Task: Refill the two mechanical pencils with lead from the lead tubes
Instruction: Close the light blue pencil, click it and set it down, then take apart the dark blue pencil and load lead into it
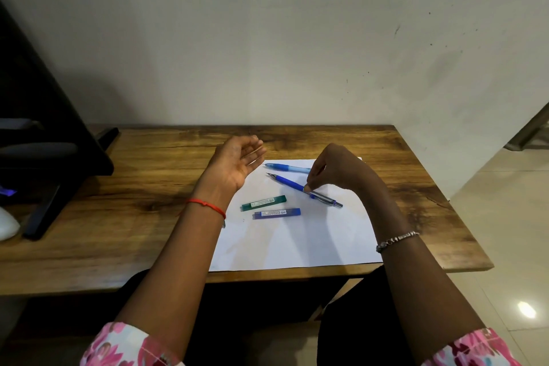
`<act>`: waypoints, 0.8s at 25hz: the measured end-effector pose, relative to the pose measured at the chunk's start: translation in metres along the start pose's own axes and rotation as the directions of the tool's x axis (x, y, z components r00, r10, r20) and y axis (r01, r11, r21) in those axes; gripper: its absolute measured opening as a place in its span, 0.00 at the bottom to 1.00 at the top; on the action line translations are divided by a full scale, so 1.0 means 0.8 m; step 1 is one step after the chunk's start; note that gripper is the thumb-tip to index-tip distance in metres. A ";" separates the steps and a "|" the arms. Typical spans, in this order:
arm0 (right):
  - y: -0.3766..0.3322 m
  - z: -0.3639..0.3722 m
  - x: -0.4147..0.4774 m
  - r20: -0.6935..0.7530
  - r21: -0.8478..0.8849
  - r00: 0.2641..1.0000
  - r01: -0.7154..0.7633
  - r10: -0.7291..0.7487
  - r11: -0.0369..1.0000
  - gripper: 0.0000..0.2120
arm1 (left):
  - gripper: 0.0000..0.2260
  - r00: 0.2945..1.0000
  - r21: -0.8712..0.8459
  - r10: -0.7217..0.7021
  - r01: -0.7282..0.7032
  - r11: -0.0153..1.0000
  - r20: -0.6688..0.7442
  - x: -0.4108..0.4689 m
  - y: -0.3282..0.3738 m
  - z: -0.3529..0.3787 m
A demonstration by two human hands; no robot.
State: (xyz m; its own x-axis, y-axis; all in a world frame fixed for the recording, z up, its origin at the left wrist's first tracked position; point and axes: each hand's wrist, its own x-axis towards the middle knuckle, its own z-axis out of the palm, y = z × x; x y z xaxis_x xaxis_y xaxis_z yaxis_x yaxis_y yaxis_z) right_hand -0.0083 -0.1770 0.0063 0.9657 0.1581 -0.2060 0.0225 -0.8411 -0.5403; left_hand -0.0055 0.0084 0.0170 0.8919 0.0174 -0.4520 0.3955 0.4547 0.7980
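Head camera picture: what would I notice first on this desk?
The white sheet of paper lies bright on the brown wooden table. On its far half, the right hand pinches a dark blue mechanical pencil, lying slantwise. Just nearer lie a green lead tube and a purple-blue lead tube; the left hand is open, palm up.

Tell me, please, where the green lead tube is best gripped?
Probably pinch the green lead tube across its narrow width near the middle, coming from above: it lies flat on the paper, long and slim, clear of the purple tube.
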 end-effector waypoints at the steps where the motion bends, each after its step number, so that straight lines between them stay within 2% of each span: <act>1: 0.001 0.002 0.000 0.041 -0.031 0.999 -0.008 0.010 0.999 0.13 | 0.06 1.000 0.040 0.028 -0.029 0.999 0.004 0.000 -0.001 0.000; 4: 0.005 0.010 0.003 0.086 -0.117 0.995 -0.046 0.056 0.992 0.15 | 0.07 0.992 0.180 0.126 -0.125 0.976 0.007 -0.001 -0.004 0.000; 8: 0.007 0.006 0.003 -0.017 -0.094 1.000 -0.014 0.012 0.995 0.09 | 0.06 0.958 0.428 0.273 -0.283 0.858 0.087 -0.003 -0.011 0.004; 12: 0.003 -0.016 -0.007 -0.209 0.210 0.974 0.126 -0.081 0.970 0.04 | 0.14 0.854 0.651 0.409 -0.513 0.560 0.321 -0.008 -0.022 0.018; 14: -0.001 -0.022 -0.012 -0.271 0.403 0.959 0.195 -0.088 0.894 0.03 | 0.17 0.794 0.683 0.435 -0.596 0.422 0.424 -0.013 -0.028 0.025; 16: -0.006 -0.023 -0.014 -0.295 0.550 0.950 0.254 -0.099 0.796 0.03 | 0.14 0.712 0.657 0.501 -0.682 0.322 0.492 -0.014 -0.030 0.026; 18: -0.010 -0.021 -0.012 -0.308 0.667 0.946 0.290 -0.100 0.686 0.03 | 0.11 0.685 0.624 0.553 -0.705 0.338 0.475 -0.012 -0.026 0.024; 20: -0.012 -0.020 -0.009 -0.334 0.756 0.940 0.314 -0.074 0.575 0.04 | 0.10 0.716 0.601 0.552 -0.681 0.419 0.426 -0.010 -0.021 0.023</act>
State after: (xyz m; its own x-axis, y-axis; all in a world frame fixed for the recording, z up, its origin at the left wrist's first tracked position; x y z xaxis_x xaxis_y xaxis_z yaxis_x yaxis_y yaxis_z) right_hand -0.0113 -0.1784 0.0260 0.9922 0.0378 0.1191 0.1207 -0.0427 -0.9918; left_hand -0.0152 -0.0156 0.0141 0.9509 -0.1160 0.2869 -0.3095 -0.3565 0.8816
